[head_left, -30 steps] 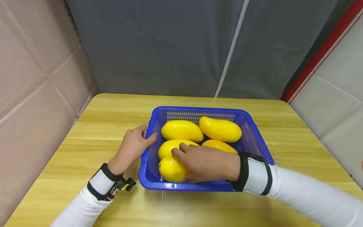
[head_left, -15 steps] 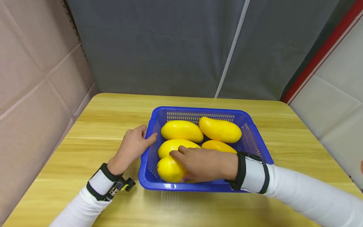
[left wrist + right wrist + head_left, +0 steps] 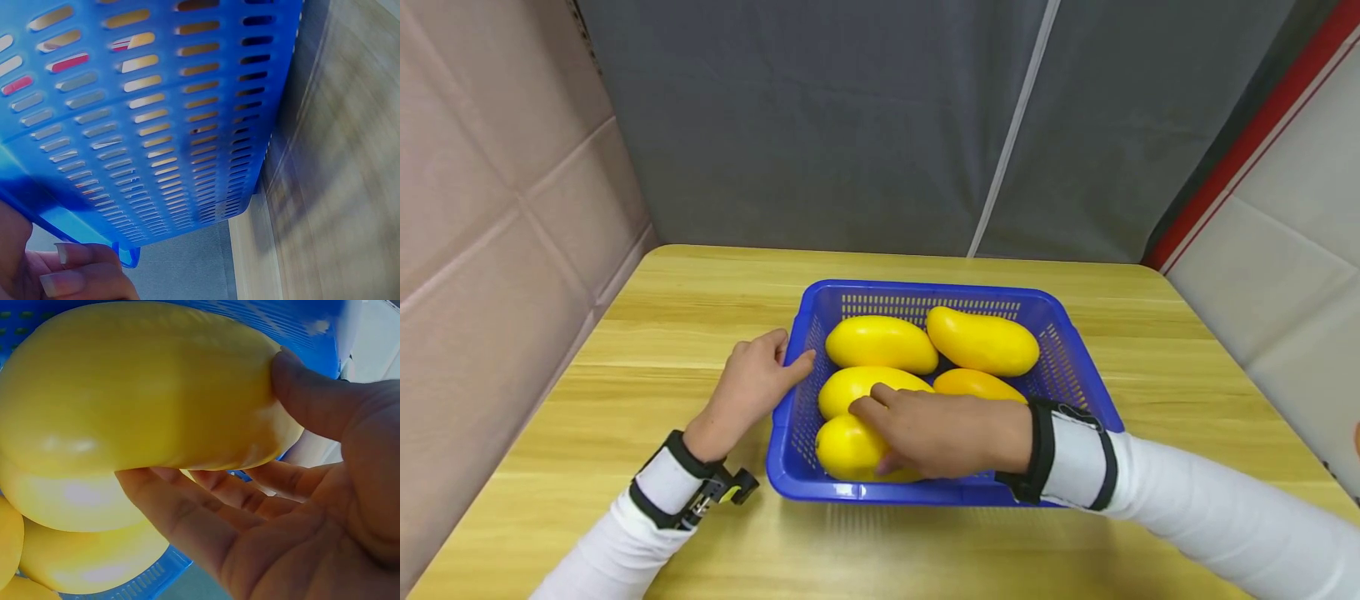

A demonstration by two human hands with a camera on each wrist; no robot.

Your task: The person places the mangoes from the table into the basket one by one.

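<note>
Several yellow mangoes lie in a blue plastic basket [image 3: 917, 493] with slotted sides. My right hand [image 3: 947, 429] reaches in from the right and holds the front mango [image 3: 847, 450], which lies along the near wall. In the right wrist view, the thumb is on one side of this mango and the fingers are on the other. At the basket's left rim is my left hand [image 3: 751, 387], its thumb over the edge and its fingers curled outside. The left wrist view shows those fingers under the rim beside the slotted wall.
Behind the front mango lies another mango [image 3: 857, 387], partly under my right fingers. An orange-yellow mango [image 3: 977, 383] is partly hidden by my right hand. Two more mangoes, a left one [image 3: 880, 343] and a right one [image 3: 985, 342], lie along the far wall. The basket stands on a wooden table [image 3: 700, 292].
The front mango and my right hand have shifted slightly left within the basket, mostly in the first half second. My left hand has stayed at the rim.
</note>
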